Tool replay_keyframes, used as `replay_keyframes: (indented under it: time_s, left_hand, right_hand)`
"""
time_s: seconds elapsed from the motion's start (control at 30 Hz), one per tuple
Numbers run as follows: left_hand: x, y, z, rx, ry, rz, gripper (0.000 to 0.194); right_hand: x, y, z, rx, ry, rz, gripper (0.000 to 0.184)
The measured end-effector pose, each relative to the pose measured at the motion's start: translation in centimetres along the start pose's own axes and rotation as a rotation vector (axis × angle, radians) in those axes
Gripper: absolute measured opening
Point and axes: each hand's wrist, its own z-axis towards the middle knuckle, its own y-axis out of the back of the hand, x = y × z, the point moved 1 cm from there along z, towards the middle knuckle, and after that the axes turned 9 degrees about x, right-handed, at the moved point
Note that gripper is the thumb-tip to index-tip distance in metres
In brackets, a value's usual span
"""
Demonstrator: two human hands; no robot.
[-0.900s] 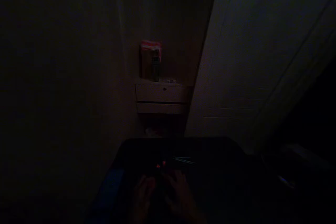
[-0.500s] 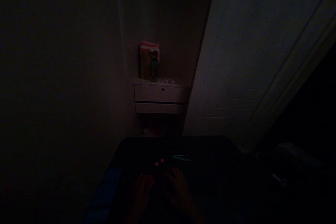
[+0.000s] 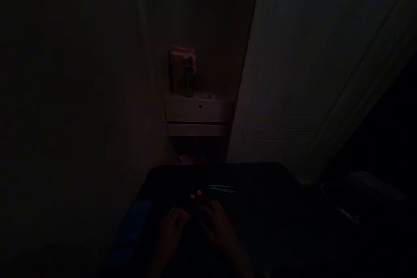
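Note:
The scene is very dark. My left hand (image 3: pixel 171 228) is low in the middle, its fingers closed around a small red piece (image 3: pixel 184 214) that shows at the fingertips. Just right of it, my right hand (image 3: pixel 216 223) reaches in with bent fingers close together; whatever lies between them is lost in the dark. Beyond the hands, two small orange-red pieces lie on a dark surface: one red piece (image 3: pixel 192 196) and another red piece (image 3: pixel 199 192). Several thin pale-blue sticks (image 3: pixel 222 189) lie to the right of these.
The dark table surface (image 3: pixel 260 178) has a blue item (image 3: pixel 133 221) at its left edge. A cable (image 3: pixel 335 204) and a pale box-like object (image 3: pixel 374 182) lie at right. Behind stand drawers (image 3: pixel 198 115) topped by a green bottle (image 3: pixel 189 82) and a red-and-white package (image 3: pixel 183 54).
The view has shifted slightly, so things sit a little higher and further left. Both hands stay close together, with small finger movements; the red piece remains in the left hand.

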Motion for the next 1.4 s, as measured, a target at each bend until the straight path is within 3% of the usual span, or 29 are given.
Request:
replay_keyframes:
  time_s: [0.13, 0.43, 0.7, 0.83, 1.2, 1.3, 1.4]
  left_hand:
    - [0.2, 0.4, -0.2, -0.001, 0.136, -0.077, 0.055]
    - [-0.3, 0.7, -0.1, -0.083, 0.111, -0.124, 0.057]
    - [-0.9, 0.9, -0.1, 0.008, 0.107, -0.138, 0.056]
    - [-1.0, 0.9, -0.1, 0.023, 0.078, -0.099, 0.055]
    - [-0.7, 1.0, -0.1, 0.027, 0.148, -0.142, 0.054]
    - [-0.5, 1.1, -0.1, 0.053, 0.135, -0.12, 0.052]
    - [-0.7, 1.1, -0.2, 0.07, 0.087, -0.129, 0.051]
  right_hand:
    - [-0.4, -0.4, 0.1, -0.045, -0.017, 0.048, 0.04]
    - [0.1, 0.2, 0.0, -0.042, -0.049, 0.128, 0.034]
    - [0.8, 0.3, 0.0, 0.041, -0.003, -0.014, 0.065]
    - [0.9, 0.5, -0.2, 0.014, -0.008, -0.011, 0.077]
    - [1.2, 1.0, -0.5, -0.178, 0.044, -0.002, 0.058]
    - [1.5, 0.7, -0.5, -0.155, 0.122, -0.048, 0.051]
    - [1.9, 0.1, -0.3, -0.079, 0.227, -0.098, 0.055]
